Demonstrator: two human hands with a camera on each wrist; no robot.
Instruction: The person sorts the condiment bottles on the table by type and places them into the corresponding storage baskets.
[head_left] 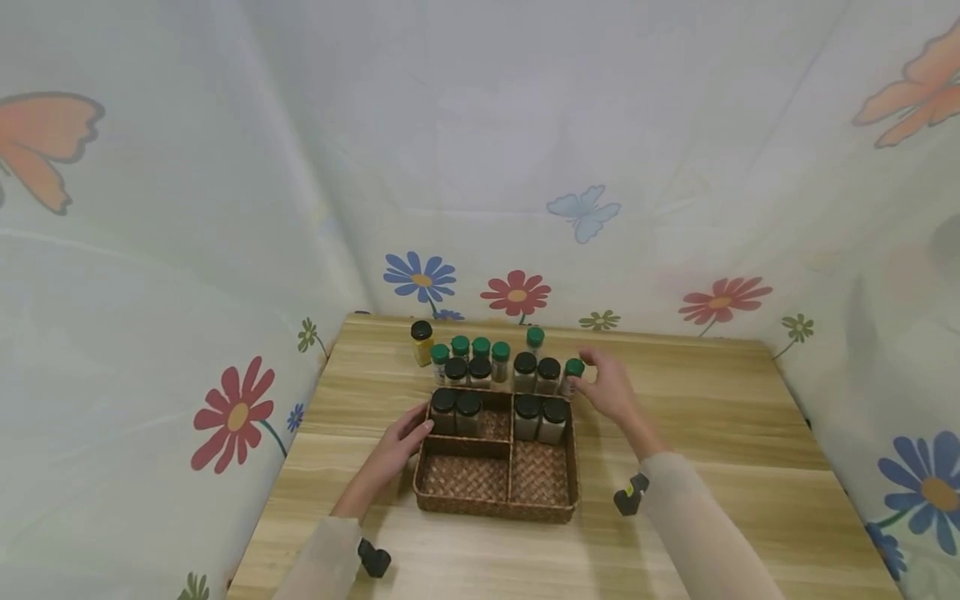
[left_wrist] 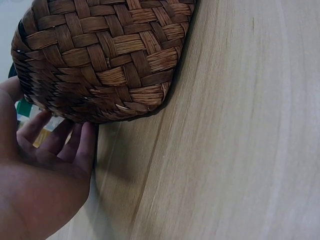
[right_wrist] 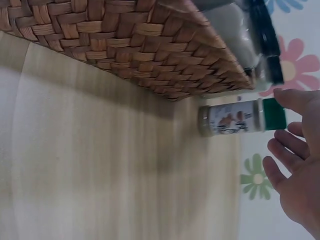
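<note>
A brown woven basket (head_left: 498, 507) with three compartments stands on the table. My left hand (head_left: 401, 442) holds its back left corner, thumb at the rim; in the left wrist view the fingers (left_wrist: 86, 145) bend against the outer wall. Behind the basket's back right corner, my right hand (head_left: 611, 387) has thumb and fingers around a green-capped spice jar (right_wrist: 232, 118). The thumb lies along one side of the green cap, and the other fingers spread loosely. Two black-capped jars (head_left: 455, 412) stand in the back left compartment, two more (head_left: 540, 419) at the back of the right one.
Behind the basket stand several green-capped jars (head_left: 480, 348) and black-capped jars (head_left: 536, 375), with a yellow jar (head_left: 422, 346) at the left end. The wooden table (head_left: 690, 417) meets a flower-printed cloth (head_left: 637, 275) at its back edge.
</note>
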